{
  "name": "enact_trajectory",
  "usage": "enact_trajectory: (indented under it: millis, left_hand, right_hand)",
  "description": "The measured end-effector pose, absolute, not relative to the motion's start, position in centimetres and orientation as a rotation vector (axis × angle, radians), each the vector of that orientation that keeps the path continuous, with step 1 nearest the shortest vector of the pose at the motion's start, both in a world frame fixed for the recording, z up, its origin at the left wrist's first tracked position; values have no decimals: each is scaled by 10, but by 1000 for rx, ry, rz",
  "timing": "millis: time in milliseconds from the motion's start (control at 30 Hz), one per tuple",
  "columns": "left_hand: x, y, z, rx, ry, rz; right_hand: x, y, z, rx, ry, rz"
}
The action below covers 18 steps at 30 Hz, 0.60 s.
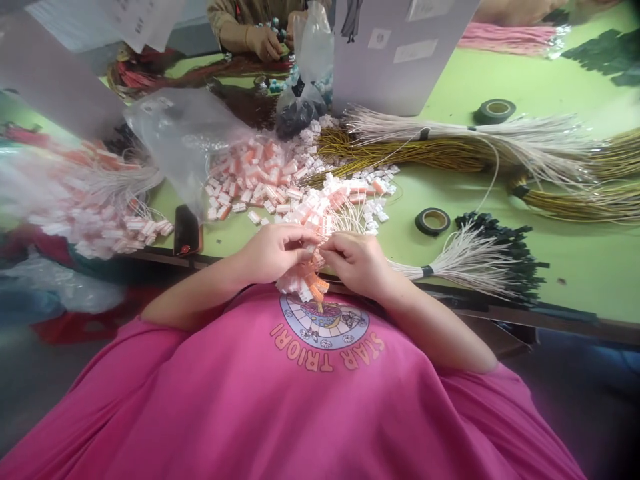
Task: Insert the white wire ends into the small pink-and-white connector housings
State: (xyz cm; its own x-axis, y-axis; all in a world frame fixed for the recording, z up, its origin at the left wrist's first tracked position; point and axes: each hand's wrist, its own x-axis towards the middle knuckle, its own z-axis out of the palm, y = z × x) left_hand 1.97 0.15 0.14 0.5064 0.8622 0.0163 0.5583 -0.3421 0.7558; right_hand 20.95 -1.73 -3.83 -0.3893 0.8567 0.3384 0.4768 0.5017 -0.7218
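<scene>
My left hand (275, 253) is closed in a pinch on a small white plastic connector at the table's front edge. My right hand (360, 263) meets it from the right, thumb and forefinger pinched on what looks like a thin white wire. The fingertips nearly touch and hide most of the contact. Below them, a cluster of white and orange connectors (316, 288) hangs over the edge in front of the pink shirt. Just behind my hands lies a bundle of pale wires (350, 217) with white connectors on the ends.
Loose orange and white connectors (263, 167) are heaped behind my hands, by a clear plastic bag (175, 127). Yellow wires (430, 153), white wires (530, 143) and tape rolls (433, 221) lie to the right. More connectors (110, 227) sit left. A co-worker's hand (264, 43) shows opposite.
</scene>
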Motion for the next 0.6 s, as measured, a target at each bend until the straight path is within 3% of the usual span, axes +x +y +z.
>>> enact_trajectory:
  millis: [333,467,600]
  left_hand:
    - [7,-4,8,2447,924,618]
    - [-9,3,9,2543,1069,688]
    - [-21,9,2,2581,1130,878]
  right_hand:
    - [242,-27,-26,-1040,-2198,708]
    - [310,-37,-39,-1505,-2415,288]
    - [351,-48,-60,-1679,-2718,129]
